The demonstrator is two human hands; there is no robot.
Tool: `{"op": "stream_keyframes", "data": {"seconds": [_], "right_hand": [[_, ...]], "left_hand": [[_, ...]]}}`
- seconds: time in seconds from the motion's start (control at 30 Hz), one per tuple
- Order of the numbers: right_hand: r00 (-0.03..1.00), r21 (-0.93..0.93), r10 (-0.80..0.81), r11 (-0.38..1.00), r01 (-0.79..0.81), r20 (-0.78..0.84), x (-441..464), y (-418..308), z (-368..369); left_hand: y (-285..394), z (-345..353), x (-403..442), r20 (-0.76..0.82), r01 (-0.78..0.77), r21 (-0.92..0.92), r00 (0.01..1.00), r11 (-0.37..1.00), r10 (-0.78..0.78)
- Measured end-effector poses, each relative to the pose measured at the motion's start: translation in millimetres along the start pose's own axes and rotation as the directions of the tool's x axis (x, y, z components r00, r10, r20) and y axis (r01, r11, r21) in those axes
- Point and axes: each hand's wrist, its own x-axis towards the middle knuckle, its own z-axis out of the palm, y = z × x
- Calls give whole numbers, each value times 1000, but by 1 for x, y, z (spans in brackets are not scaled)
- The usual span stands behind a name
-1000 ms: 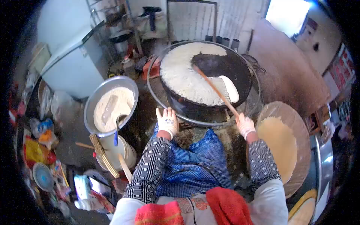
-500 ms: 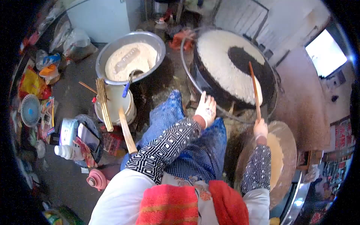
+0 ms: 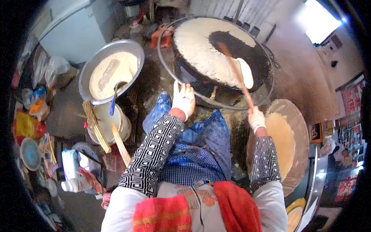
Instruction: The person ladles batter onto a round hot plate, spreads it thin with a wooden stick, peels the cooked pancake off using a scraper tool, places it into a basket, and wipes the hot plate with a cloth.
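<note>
Batter lies on the griddle, with a bowl to its left, a bucket before that, and a basin nearer right

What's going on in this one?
A person grips a wooden stick in the right hand, its far end over a round dark griddle. A pale layer covers much of the griddle, leaving a dark patch, with a thicker white mass near the stick. The left hand is open at the metal ring around the griddle.

White bottle; to its upper left, round dish and yellow bag; far above it, pale cabinet.
</note>
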Motion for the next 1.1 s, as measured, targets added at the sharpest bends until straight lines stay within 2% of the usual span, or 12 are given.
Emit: {"op": "stream_keyframes", "data": {"seconds": [0.07,0.23,0.37,0.43,0.53,0.63,0.7,0.8,0.87,0.97,1.07,1.1], "right_hand": [[991,-27,129,991,-129,-24,24,20,-4],[994,-86,20,996,-11,105,26,-4,-27],[992,-44,118,992,-116,46,46,20,-19],[998,-25,46,999,-47,-31,31,0,-31],[988,-24,-119,992,122,99,7,-6,-18],[989,12,146,989,-146,-4,20,20,-12],[992,54,123,991,-123,13,18,14,-22],[998,47,-48,998,49,-34,2,-3,-27],[1000,-2,2,1000,-2,24,3,4,-14],[983,52,177,982,-179,47,18,19,-22],[983,77,173,981,-178,66,15,-7,-47],[976,207,157,960,-187,154,9,-8,-49]], "left_hand": [[-6,-4,2,-11,27,-26,1000,999,-28],[-16,-15,6,85,79,40,993,996,-82],[-29,-6,14,119,115,34,986,993,-118],[-31,-27,13,205,114,64,971,991,-124],[-43,-11,23,223,141,106,961,984,-162],[-50,-31,21,271,169,121,942,978,-197],[-49,-33,18,264,208,146,934,967,-241],[-11,-26,0,-59,90,2,994,996,-89],[26,-2,-14,-230,-80,-180,972,980,37],[70,-11,-28,4,-104,-144,994,984,105],[56,4,-31,-21,-153,-51,988,987,152],[50,6,-31,-27,-171,-65,985,983,170]]}}
